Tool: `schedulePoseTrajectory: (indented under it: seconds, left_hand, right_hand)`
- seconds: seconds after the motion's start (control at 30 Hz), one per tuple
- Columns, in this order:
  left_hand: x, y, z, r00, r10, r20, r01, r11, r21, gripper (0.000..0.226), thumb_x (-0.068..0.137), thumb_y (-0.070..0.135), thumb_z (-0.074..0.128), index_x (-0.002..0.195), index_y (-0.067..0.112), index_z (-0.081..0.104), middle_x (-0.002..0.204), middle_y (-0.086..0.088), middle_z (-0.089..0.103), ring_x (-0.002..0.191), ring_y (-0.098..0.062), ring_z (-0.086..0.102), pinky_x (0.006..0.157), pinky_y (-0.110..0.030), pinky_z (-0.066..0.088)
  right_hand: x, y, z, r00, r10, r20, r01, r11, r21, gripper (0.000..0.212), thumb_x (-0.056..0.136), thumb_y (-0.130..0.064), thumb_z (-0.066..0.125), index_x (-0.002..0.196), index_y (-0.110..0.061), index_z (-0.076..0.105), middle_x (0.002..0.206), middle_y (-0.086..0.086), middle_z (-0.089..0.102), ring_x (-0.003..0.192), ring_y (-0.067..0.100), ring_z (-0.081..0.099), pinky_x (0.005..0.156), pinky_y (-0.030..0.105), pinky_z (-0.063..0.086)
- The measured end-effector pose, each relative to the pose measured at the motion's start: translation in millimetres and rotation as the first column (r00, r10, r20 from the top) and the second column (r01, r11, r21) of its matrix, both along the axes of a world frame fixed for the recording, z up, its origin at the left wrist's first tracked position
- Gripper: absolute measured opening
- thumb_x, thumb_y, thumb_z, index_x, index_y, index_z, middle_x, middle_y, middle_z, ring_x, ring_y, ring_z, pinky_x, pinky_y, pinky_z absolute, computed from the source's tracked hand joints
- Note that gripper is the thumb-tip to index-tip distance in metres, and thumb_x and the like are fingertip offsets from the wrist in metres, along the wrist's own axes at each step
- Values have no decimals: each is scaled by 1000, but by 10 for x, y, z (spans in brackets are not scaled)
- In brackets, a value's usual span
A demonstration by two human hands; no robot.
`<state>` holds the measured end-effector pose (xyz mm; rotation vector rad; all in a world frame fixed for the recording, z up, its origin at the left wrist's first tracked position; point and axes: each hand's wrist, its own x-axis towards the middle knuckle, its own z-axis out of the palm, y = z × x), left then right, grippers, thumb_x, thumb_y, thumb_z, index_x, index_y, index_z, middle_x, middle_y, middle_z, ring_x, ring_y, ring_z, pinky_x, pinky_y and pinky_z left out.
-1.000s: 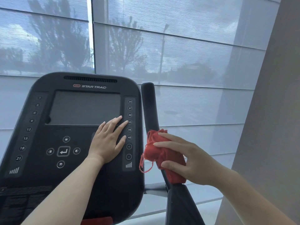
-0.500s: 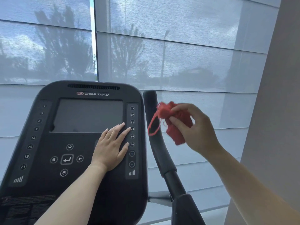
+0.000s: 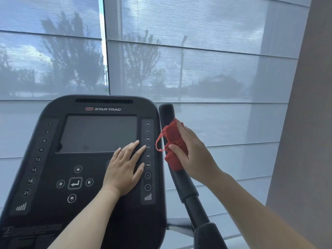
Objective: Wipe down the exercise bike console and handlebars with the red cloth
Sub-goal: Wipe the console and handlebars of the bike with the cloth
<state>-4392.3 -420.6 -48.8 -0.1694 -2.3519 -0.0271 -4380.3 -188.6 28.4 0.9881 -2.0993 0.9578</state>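
Black console before blinded windows; left hand flat on console, fingers spread; right hand curled round cloth, seemingly pressing it against handlebar.

One console, one handlebar, one red cloth, two hands.

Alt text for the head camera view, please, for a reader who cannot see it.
A person's right hand holds a bunched red cloth against the upright black handlebar. The left hand rests flat on the exercise bike console beside it, fingertips by the numbered buttons. Sheer window blinds fill the background.
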Motion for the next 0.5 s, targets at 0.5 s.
schedulePoseTrajectory:
  seconds: [0.5]
  left_hand:
    - [16, 7, 15, 1000, 7, 15, -7, 1000, 4, 56, 89, 46, 29, 142, 29, 37, 148, 5, 34, 136, -14, 32, 115, -34, 12]
  right_hand:
    - [-74, 18, -47, 980, 70, 185, -53, 994, -99, 29, 94, -30, 50, 122, -35, 47, 106, -11, 62, 99, 3, 58, 88, 23, 44]
